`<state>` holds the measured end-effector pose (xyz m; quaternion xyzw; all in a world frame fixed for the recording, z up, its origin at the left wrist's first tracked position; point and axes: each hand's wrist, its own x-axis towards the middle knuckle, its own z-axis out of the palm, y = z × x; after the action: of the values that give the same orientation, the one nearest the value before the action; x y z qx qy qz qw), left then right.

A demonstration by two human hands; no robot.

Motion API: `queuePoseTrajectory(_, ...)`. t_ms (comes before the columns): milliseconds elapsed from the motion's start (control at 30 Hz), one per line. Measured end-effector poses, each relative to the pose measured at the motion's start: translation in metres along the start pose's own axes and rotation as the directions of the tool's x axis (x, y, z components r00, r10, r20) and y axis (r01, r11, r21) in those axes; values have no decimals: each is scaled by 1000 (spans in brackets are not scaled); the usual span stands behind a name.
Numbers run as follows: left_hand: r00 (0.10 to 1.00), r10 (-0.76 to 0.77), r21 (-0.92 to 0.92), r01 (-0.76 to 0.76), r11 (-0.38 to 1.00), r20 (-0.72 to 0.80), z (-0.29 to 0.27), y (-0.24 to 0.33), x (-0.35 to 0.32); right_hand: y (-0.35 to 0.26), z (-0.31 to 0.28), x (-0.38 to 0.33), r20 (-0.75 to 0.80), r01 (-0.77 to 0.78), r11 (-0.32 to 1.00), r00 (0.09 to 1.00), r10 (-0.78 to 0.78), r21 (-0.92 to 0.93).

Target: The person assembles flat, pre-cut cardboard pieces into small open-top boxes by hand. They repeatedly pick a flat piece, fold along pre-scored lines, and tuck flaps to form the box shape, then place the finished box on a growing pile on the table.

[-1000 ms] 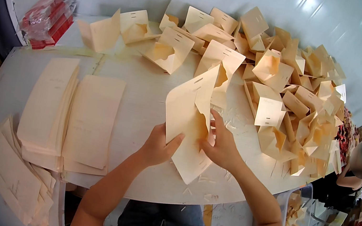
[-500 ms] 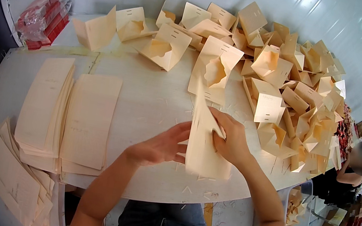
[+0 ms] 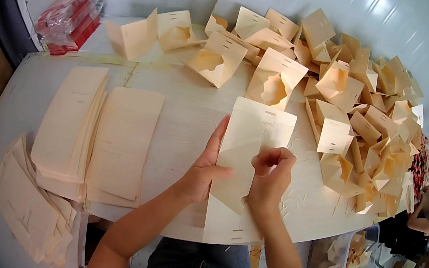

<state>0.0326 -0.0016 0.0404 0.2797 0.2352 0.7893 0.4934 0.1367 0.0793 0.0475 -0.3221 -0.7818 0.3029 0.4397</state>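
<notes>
A flat cream cardboard sheet (image 3: pixel 241 144) stands in front of me, its near end at the table's front edge. It has thin cut lines down the middle and small slots at both ends. My left hand (image 3: pixel 201 175) grips its left edge, thumb on the front face and fingers behind. My right hand (image 3: pixel 270 181) lies over the sheet's right half with fingers curled in a pinch by the cut line. Whatever those fingertips hold, if anything, is hidden. Beyond the sheet stands a folded cardboard piece (image 3: pixel 289 67) with a wavy-edged opening.
Flat cardboard sheets (image 3: pixel 124 141) lie stacked at the left, with more fanned sheets (image 3: pixel 26 210) nearer. Folded cardboard pieces (image 3: pixel 336 127) heap up across the back and right. Red packets in clear plastic (image 3: pixel 70 22) sit back left. A clear bin (image 3: pixel 343 266) and another person (image 3: pixel 420 222) are at right.
The sheet has turned from nearly edge-on to face me. My left hand has closed on its left edge, and my right hand has shifted from gripping the sheet to its front face.
</notes>
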Motion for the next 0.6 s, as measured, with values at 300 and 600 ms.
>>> queuePoseTrajectory(300, 972, -218, -488, 231, 842, 85, -27, 3, -12, -12, 32, -44, 108, -2, 846, 992, -66, 533)
queuePoseTrajectory(600, 979, -142, -361, 186, 914, 145, -37, -15, -14, -14, 29, -37, 22, 367, 904, 924, -381, 219)
